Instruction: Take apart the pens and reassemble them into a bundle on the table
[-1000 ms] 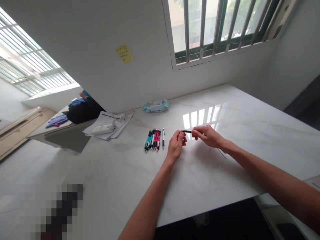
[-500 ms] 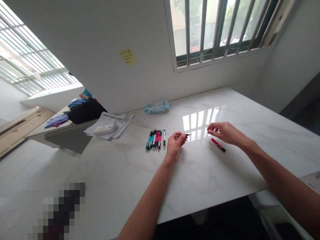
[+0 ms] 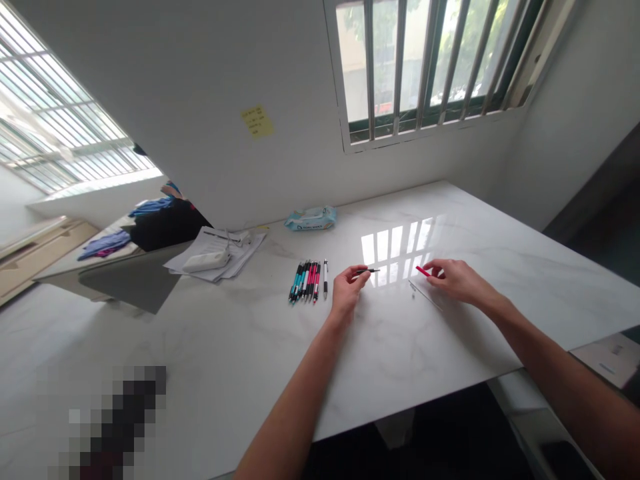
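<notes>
My left hand is closed on a small dark pen part with a thin tip pointing right. My right hand pinches a red pen barrel, its end sticking out to the left. Below the right hand, a thin white pen refill lies on the table beside tiny clear pieces, too small to name. Left of my left hand sits a row of several click pens in teal, black and red. A white pen with a black grip lies slightly apart, closest to that hand.
The white marbled table reaches back to the wall. A wipes packet stands at its rear. Papers with a white device on top lie at the left. A yellow note sticks to the wall near a barred window.
My right hand has picked up the red pen barrel from the table, leaving the refill and tiny pieces there. My left hand still holds the dark pen part. The view has shifted slightly.
</notes>
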Motion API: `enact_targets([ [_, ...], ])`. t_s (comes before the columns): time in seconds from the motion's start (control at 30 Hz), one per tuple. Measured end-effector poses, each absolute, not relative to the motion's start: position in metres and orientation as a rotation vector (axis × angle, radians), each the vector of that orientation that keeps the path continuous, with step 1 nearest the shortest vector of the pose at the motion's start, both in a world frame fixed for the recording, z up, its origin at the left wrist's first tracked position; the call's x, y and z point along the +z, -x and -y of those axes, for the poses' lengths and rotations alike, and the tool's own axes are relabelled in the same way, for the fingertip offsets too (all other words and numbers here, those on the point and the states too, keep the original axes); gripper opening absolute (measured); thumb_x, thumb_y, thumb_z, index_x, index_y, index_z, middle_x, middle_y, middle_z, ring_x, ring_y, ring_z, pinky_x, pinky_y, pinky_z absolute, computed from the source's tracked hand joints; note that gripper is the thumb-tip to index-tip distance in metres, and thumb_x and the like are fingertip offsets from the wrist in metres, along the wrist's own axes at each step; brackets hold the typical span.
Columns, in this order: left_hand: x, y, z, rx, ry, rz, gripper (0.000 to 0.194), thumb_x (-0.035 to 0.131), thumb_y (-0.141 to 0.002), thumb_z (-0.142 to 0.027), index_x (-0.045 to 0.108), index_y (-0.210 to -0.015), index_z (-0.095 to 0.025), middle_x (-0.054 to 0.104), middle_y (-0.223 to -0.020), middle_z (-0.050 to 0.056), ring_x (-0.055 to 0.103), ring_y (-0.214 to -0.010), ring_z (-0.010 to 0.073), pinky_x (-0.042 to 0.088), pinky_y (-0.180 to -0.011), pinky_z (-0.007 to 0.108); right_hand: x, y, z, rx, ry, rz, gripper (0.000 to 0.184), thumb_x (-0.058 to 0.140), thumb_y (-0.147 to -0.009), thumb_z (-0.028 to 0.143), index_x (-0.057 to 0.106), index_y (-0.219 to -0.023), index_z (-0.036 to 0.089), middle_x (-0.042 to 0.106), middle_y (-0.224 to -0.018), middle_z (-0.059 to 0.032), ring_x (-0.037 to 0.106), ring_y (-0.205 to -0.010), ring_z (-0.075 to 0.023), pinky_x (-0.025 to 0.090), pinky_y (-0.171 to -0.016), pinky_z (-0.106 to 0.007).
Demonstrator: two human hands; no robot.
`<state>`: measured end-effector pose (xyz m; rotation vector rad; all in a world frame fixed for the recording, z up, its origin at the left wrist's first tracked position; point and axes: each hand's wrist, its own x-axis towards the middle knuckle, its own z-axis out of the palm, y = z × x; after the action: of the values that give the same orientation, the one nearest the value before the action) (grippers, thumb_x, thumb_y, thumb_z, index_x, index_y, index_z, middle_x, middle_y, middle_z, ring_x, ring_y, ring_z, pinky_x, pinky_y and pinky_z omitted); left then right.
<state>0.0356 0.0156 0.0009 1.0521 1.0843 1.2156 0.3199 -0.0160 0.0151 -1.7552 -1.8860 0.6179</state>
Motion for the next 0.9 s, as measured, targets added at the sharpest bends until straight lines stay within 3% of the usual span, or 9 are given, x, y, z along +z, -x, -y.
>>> enact_targets([
  [0.13, 0.002, -0.036, -0.014, 1.140, -1.271, -1.095, 0.028, 0.086, -0.071, -0.035, 0.078, -0.091, -0.017, 0.074, -0.083, 0.004, 0.064, -0.075, 0.0146, 0.046, -0.072, 0.026, 0.029, -0.288, 0.008, 0.714, 1.481, 1.755, 0.025, 0.067, -0.090, 0.043, 0.076, -0.105, 0.024, 0.079, -0.097, -0.0056, 0.075, -0.082, -0.0236, 0.058, -0.068, -0.033],
  [0.27, 0.006, -0.039, -0.009, 1.098, -1.236, -0.997, 0.032, 0.090, -0.067, -0.035, 0.079, -0.090, -0.016, 0.076, -0.084, 0.006, 0.068, -0.079, 0.0172, 0.048, -0.078, 0.029, 0.033, -0.247, 0.009, 0.904, 1.296, 1.721, 0.025, 0.072, -0.088, 0.042, 0.075, -0.105, 0.023, 0.078, -0.092, -0.0052, 0.076, -0.074, -0.0218, 0.058, -0.062, -0.031],
  [0.47, 0.007, -0.045, -0.004, 1.115, -0.933, -0.949, 0.040, 0.093, -0.067, -0.044, 0.079, -0.094, -0.018, 0.076, -0.092, 0.006, 0.068, -0.083, 0.0152, 0.050, -0.083, 0.030, 0.023, -0.221, 0.013, 1.038, 1.230, 1.617, 0.021, 0.075, -0.086, 0.034, 0.069, -0.103, 0.022, 0.078, -0.098, -0.0054, 0.078, -0.082, -0.0222, 0.062, -0.073, -0.034],
  [0.77, 0.004, -0.043, -0.006, 1.044, -1.205, -0.964, 0.037, 0.090, -0.071, -0.043, 0.079, -0.091, -0.015, 0.076, -0.089, 0.007, 0.067, -0.078, 0.0167, 0.049, -0.076, 0.029, 0.019, -0.223, 0.017, 1.058, 1.213, 1.644, 0.016, 0.076, -0.086, 0.035, 0.068, -0.096, 0.023, 0.079, -0.099, -0.0032, 0.079, -0.086, -0.0230, 0.062, -0.078, -0.035],
  [0.9, 0.008, -0.042, -0.008, 1.067, -1.303, -0.954, 0.032, 0.086, -0.075, -0.042, 0.079, -0.091, -0.016, 0.077, -0.089, 0.007, 0.067, -0.080, 0.0174, 0.049, -0.077, 0.029, 0.024, -0.243, 0.019, 0.916, 1.288, 1.752, 0.023, 0.075, -0.088, 0.042, 0.073, -0.104, 0.025, 0.080, -0.098, -0.0043, 0.077, -0.091, -0.0246, 0.061, -0.083, -0.039],
])
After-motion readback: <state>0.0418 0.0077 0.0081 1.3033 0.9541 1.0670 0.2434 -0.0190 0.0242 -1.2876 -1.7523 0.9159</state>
